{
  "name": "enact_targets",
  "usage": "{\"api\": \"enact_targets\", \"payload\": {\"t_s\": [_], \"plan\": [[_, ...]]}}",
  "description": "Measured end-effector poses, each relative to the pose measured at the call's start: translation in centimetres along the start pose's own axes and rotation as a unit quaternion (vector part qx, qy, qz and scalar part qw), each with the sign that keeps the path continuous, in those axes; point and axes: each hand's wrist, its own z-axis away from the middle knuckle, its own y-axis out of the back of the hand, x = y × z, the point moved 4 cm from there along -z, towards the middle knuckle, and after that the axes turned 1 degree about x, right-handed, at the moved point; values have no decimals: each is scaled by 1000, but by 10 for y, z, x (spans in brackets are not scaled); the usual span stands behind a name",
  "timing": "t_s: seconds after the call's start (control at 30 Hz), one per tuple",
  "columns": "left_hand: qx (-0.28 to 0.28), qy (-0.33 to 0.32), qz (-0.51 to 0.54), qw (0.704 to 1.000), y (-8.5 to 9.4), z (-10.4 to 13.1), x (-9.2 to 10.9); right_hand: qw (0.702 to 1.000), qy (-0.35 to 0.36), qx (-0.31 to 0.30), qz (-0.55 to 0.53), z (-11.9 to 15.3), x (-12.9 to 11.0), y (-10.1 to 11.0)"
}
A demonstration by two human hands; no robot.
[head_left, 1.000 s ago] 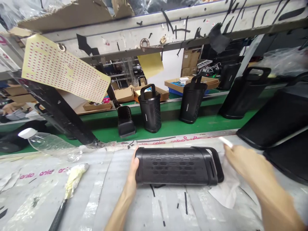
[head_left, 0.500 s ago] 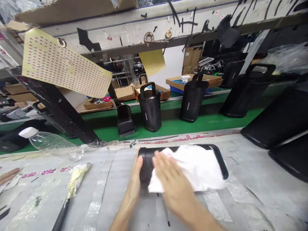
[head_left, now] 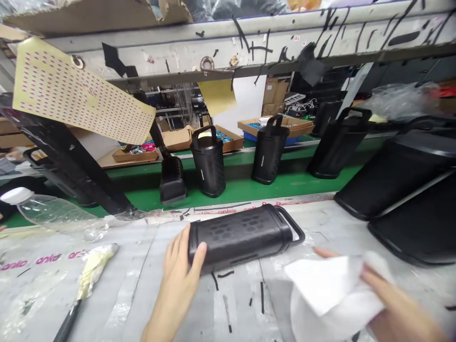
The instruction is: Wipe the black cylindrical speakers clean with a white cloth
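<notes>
A black cylindrical case with a loop handle (head_left: 238,233) lies on its side on the grey work surface, its handle end to the right. My left hand (head_left: 183,266) grips its left end, thumb on the near side and fingers round the end. At the lower right, my right hand (head_left: 374,285) holds a white cloth (head_left: 327,289), which hangs loosely below and left of the fingers. The cloth and the case are apart. Motion blurs the right hand, and the cloth covers part of it.
Upright black cases (head_left: 210,166) stand on the green belt (head_left: 235,190) behind. Large black cases (head_left: 399,171) lean at the right. A clear bottle (head_left: 53,211) and a wrapped-head tool (head_left: 89,273) lie left. A dotted yellow sheet (head_left: 81,92) hangs at upper left.
My right hand has lifted the white cloth off the case and moved right and down with it. The case now lies tilted and uncovered. The view has shifted slightly right.
</notes>
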Motion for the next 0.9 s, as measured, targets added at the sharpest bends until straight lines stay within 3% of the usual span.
{"api": "enact_targets", "payload": {"t_s": [0.07, 0.1, 0.13, 0.2, 0.27, 0.4, 0.5, 0.57, 0.63, 0.7, 0.8, 0.9], "plan": [[32, -100, -8, 994, -8, 17, 24, 994, -51, -71, -66, 13, -1, -34], [22, -138, 20, 990, -15, 28, 35, 987, -66, -114, -96, 19, -3, -51], [-26, -148, 77, 986, -24, 39, 44, 979, -69, -150, -123, 25, -6, -65], [-138, -106, 189, 966, -41, 57, 54, 970, -39, -193, -142, 32, -11, -81], [-192, -41, 265, 944, -49, 65, 59, 976, 2, -194, -99, 31, -12, -82], [-223, 29, 309, 924, -49, 57, 60, 982, 17, -185, 18, 23, -7, -74], [-225, 57, 251, 940, -49, 52, 58, 973, 16, -226, 43, 24, -9, -80], [-233, 50, 185, 954, -49, 52, 58, 968, 37, -239, 63, 27, -12, -84], [-251, 31, 184, 950, -47, 54, 62, 965, 54, -246, 79, 26, -13, -86], [-272, 50, 247, 929, -44, 57, 66, 962, 50, -260, 72, 22, -9, -86], [-294, 124, 385, 866, -40, 60, 73, 943, 18, -331, -40, 14, 7, -91], [-249, 220, 496, 802, -36, 59, 75, 917, -20, -389, -87, 15, 27, -98]]}}
